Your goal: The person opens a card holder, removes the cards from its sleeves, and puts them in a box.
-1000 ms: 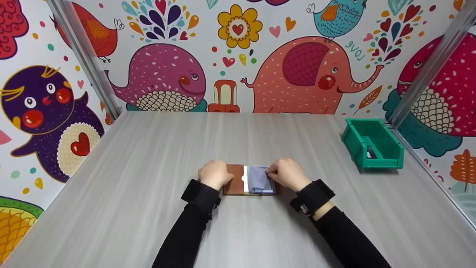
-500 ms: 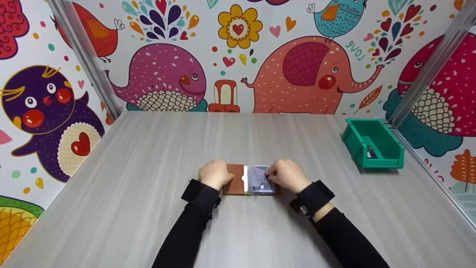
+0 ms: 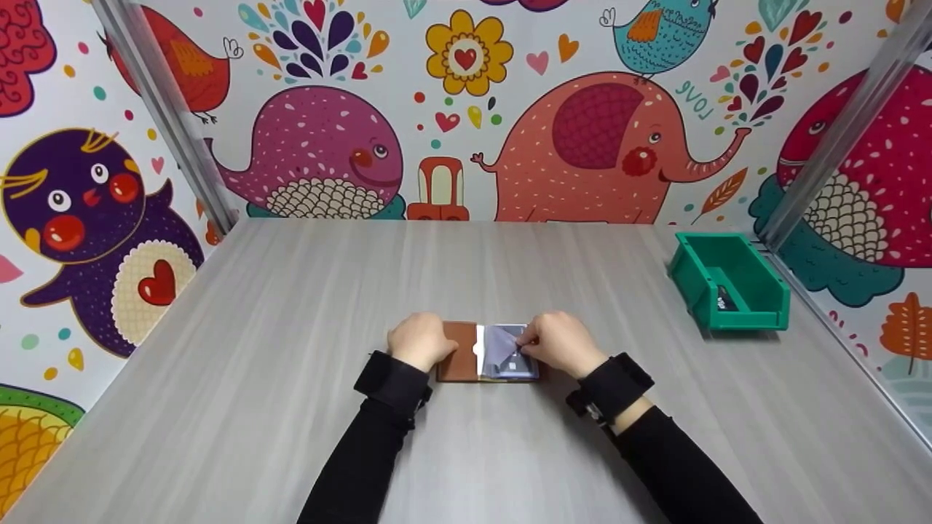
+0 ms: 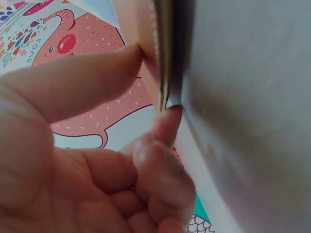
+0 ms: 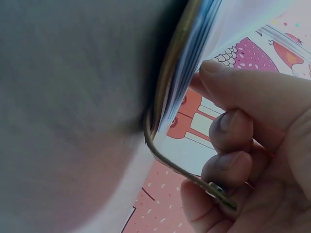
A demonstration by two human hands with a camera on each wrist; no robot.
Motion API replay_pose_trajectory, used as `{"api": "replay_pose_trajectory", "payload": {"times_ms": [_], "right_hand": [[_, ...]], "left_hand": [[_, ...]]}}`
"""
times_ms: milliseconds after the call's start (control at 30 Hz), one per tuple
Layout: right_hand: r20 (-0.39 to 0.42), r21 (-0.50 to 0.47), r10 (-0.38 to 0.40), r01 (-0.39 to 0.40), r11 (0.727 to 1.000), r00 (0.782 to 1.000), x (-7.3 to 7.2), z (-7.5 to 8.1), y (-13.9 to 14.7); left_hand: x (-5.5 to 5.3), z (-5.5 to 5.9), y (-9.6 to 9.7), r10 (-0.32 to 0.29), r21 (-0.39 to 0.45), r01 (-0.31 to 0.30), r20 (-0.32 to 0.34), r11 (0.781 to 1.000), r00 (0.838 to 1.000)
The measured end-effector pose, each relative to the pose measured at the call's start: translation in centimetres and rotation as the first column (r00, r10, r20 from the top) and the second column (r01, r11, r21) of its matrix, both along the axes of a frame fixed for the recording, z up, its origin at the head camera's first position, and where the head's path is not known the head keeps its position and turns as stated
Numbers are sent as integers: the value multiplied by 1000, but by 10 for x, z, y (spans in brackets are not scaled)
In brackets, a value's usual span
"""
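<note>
A brown card holder (image 3: 459, 356) lies open on the table, its clear plastic sleeves on the right half. My left hand (image 3: 419, 340) pinches the outer edge of the left cover, thumb on top and a fingertip at its underside in the left wrist view. At the other half, my right hand (image 3: 564, 340) pinches a clear sleeve (image 3: 498, 346) between thumb and forefinger, its corner folded over toward the left. Beneath that fold a dark sleeve with a small pale mark shows. In the right wrist view, a strap with a snap (image 5: 182, 171) reaches from the cover to my curled fingers.
A green bin (image 3: 750, 320) stands at the table's right edge with a small dark-and-white item (image 3: 724, 298) inside. Patterned wall panels and metal posts (image 3: 830, 131) border the pale wood-look table (image 3: 328, 291).
The right hand has drawn the sleeve's corner slightly farther left, and more of the dark sleeve beneath shows. My left hand has stayed in place on the cover.
</note>
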State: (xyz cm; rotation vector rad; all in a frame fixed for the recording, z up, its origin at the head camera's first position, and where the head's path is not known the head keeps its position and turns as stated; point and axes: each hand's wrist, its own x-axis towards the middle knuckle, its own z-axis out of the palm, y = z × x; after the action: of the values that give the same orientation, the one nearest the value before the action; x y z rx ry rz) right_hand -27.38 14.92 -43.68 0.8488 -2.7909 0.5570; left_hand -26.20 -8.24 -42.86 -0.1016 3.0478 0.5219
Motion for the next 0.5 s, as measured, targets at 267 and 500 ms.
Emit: {"api": "replay_pose_trajectory", "payload": {"times_ms": [267,500], "right_hand": [[-73,-4,41,-41,999,996,0,-2,0],[-77,-3,42,-42,999,996,-1,-2,0]], "left_hand": [[0,0,-1,-4,-4,4,-3,1000,1000],[0,3,4,19,-9,-19,-62,1000,998]]}}
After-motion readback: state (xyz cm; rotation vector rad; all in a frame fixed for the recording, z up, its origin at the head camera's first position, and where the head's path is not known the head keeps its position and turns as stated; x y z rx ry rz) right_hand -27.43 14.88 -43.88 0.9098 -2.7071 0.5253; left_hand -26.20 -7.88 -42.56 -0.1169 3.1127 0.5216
